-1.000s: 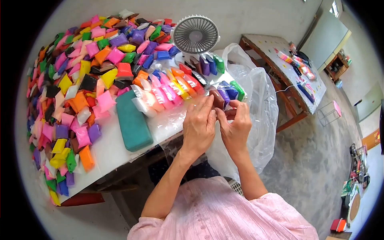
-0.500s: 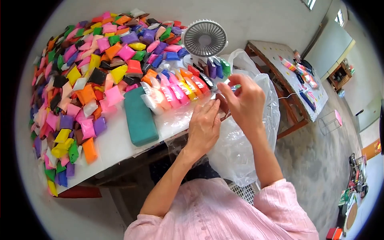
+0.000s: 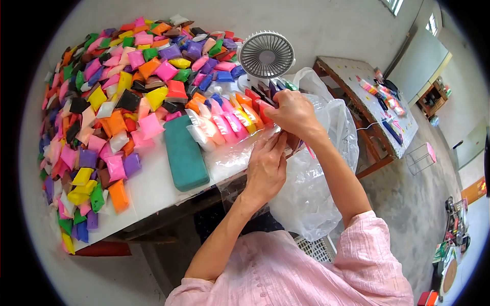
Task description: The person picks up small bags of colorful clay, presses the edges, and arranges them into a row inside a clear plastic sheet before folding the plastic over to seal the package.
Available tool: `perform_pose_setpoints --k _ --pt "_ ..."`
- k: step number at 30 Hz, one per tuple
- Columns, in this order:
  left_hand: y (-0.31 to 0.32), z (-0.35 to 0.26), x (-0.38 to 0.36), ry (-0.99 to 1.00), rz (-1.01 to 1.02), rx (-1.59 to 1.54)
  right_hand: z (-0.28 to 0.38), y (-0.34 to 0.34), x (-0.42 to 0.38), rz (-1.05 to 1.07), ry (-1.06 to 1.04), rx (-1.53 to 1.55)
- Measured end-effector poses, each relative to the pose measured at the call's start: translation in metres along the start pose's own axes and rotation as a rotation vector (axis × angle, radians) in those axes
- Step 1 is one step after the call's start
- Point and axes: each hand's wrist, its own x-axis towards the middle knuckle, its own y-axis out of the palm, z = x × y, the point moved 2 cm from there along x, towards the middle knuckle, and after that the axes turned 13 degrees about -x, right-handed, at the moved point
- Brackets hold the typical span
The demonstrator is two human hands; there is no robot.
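Note:
My left hand (image 3: 266,171) lies at the table's front edge, fingers long and close together, pressing a clear plastic bag (image 3: 232,159). A brown packet (image 3: 292,141) shows partly beyond its fingertips. Just above, my right hand (image 3: 292,111) bends its fingers round a red packet (image 3: 265,111) at the right end of a slanted row. That row also has pink packets (image 3: 220,122), a yellow packet (image 3: 244,113) and orange ones, with clear film over their near ends. My right fingertips are partly hidden. Below the right palm a thin pink strip (image 3: 310,151) sticks out.
A teal block-like case (image 3: 185,153) lies left of the row. A large heap of coloured packets (image 3: 109,122) covers the table's left and back. Behind the row stands a small white fan (image 3: 266,53). Clear plastic sheeting (image 3: 306,194) hangs at the right; another table (image 3: 367,97) stands beyond.
My right hand has moved left and down, from above the table's right corner onto the row's right end. The left hand stays at the edge. The whole view has shifted slightly.

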Motion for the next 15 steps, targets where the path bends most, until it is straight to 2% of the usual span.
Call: perform_pose_setpoints --k 5,9,12,15 --pt "-0.001 0.000 0.000 -0.048 0.025 -0.033 0.004 0.003 0.004 0.058 0.008 -0.124" --pt "-0.001 -0.002 0.002 0.062 -0.031 0.027 0.005 -0.001 0.001 0.054 0.025 -0.128" --pt "0.000 -0.001 0.001 0.034 -0.013 0.034 0.001 -0.005 -0.003 -0.028 0.056 -0.108" --pt "-0.002 -0.001 0.001 -0.008 0.020 0.022 -0.007 -0.027 -0.016 -0.236 0.129 0.016"
